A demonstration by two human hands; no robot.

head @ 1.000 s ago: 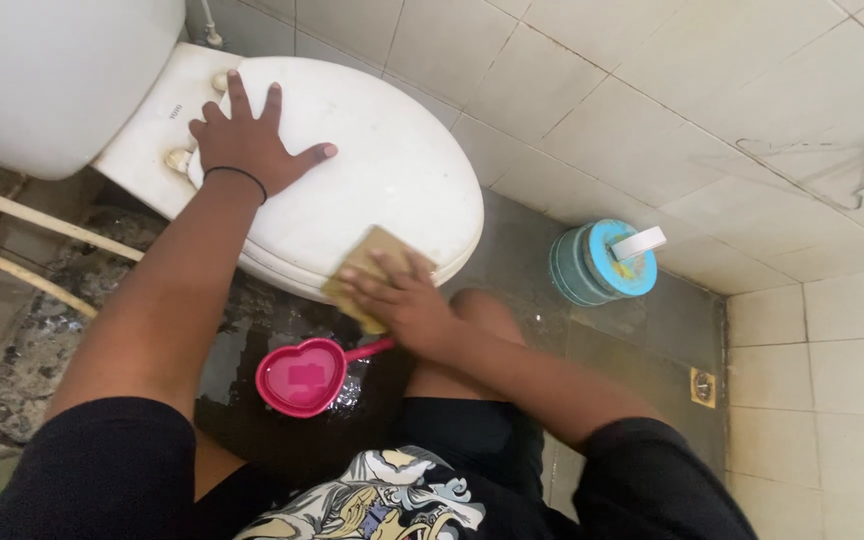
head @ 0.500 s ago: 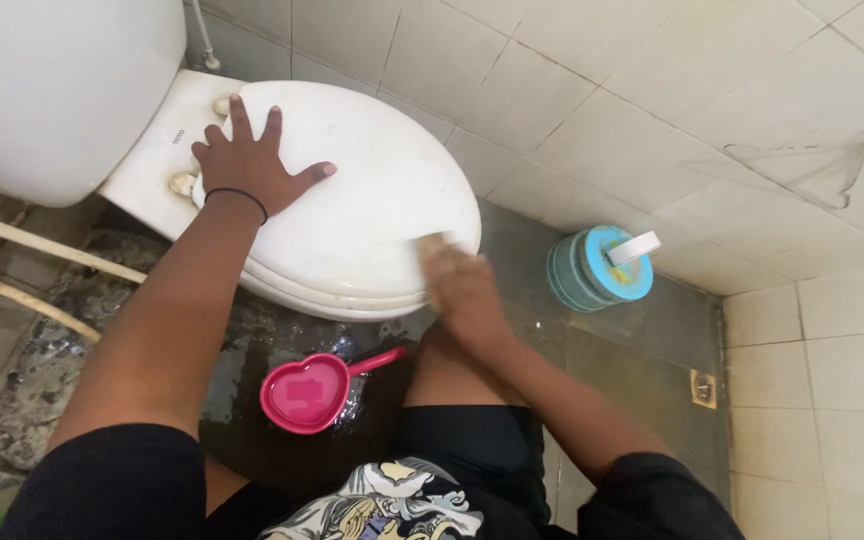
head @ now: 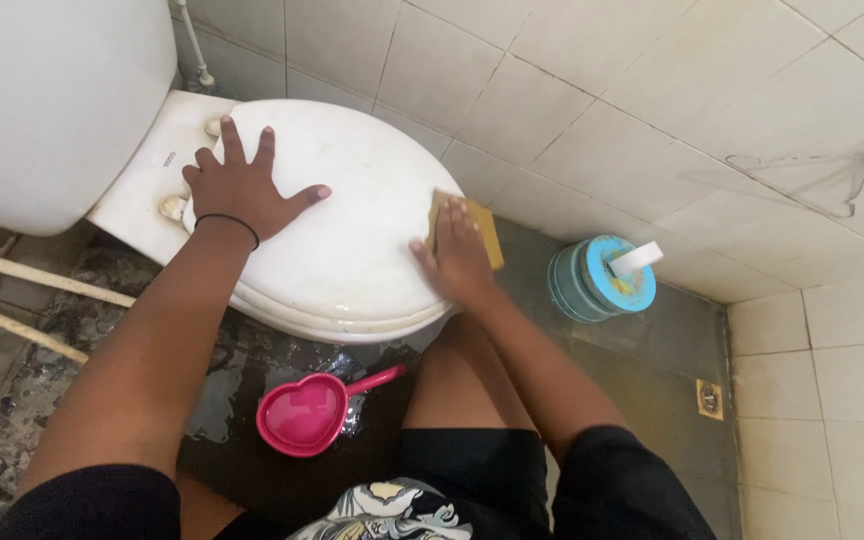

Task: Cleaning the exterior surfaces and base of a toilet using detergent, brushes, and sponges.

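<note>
Fingers on sponge, beside bucket

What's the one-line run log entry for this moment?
left hand flat on toilet lid | right hand pressing sponge at lid edge

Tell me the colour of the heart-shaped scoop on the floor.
Pink. The heart-shaped scoop shows plainly in the head view, below the toilet lid.

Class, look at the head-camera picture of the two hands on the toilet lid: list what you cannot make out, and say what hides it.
1. Sponge: most lies under the right hand.
2. Toilet lid: the patch beneath the left hand is covered.
3. Cistern: cut off by the top and left edges.
4. Pink heart-shaped scoop: its contents are unclear.
5. Blue container: its inside is closed off.
</note>
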